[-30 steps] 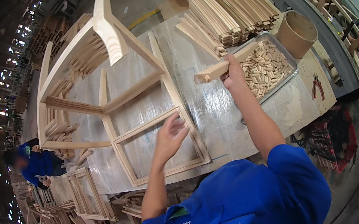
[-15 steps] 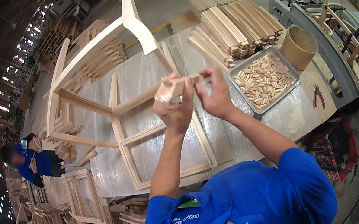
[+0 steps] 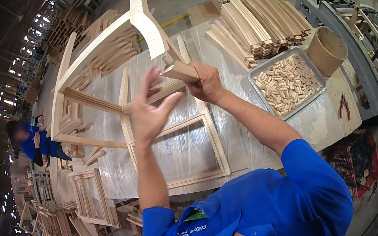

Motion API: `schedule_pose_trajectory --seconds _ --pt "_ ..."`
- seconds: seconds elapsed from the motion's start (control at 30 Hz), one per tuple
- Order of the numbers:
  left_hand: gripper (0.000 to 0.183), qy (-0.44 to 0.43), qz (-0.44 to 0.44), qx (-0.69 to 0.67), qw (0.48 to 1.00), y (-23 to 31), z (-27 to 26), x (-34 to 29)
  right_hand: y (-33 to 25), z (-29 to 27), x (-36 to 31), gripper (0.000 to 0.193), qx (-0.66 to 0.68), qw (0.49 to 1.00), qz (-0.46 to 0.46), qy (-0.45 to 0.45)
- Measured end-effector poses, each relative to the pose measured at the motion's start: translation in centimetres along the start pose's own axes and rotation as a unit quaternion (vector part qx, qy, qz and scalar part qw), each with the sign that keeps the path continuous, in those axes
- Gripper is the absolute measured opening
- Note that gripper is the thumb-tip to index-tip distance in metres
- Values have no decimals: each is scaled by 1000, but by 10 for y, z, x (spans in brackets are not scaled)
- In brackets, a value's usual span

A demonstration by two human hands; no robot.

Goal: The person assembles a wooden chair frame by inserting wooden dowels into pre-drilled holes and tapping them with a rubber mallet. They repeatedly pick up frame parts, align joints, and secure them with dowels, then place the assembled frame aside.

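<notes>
My right hand (image 3: 206, 83) is closed round a short wooden rail (image 3: 179, 72), held above the table. A small dowel (image 3: 167, 61) stands out of the rail's far end. To its left, my left hand (image 3: 151, 111) is open, thumb and fingers spread, blurred by motion and apart from the rail. Beyond both hands, a pale wooden chair frame (image 3: 94, 50) stands on the table, with its curved leg (image 3: 145, 28) pointing away from me. Part of the frame is hidden behind my hands.
Right of my hands, a metal tray (image 3: 305, 101) holds many loose dowels, beside a brown round tub (image 3: 328, 51). Stacked wooden strips (image 3: 258, 23) lie behind it. Red-handled pliers (image 3: 343, 107) rest near the table's right edge. Co-workers (image 3: 44, 141) stand at far left and far right.
My left hand has let go of the wooden rail and moved left, opening. My right hand, earlier with its fingers at the rail's end, now grips it alone.
</notes>
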State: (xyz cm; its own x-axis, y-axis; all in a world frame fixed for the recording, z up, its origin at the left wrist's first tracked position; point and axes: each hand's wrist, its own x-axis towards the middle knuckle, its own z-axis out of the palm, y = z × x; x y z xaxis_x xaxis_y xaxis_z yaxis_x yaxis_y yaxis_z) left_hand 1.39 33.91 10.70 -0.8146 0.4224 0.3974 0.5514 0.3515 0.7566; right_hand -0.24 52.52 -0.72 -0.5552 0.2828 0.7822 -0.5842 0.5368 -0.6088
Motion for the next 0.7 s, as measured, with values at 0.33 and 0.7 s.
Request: schedule_pose_trajectory --seconds 0.33,0.7 --pt "121 -96 387 320 859 22 -27 103 15 2 22 20 27 999 -19 -11" --pt "54 75 518 17 852 -35 29 149 3 14 15 21 -29 999 27 2"
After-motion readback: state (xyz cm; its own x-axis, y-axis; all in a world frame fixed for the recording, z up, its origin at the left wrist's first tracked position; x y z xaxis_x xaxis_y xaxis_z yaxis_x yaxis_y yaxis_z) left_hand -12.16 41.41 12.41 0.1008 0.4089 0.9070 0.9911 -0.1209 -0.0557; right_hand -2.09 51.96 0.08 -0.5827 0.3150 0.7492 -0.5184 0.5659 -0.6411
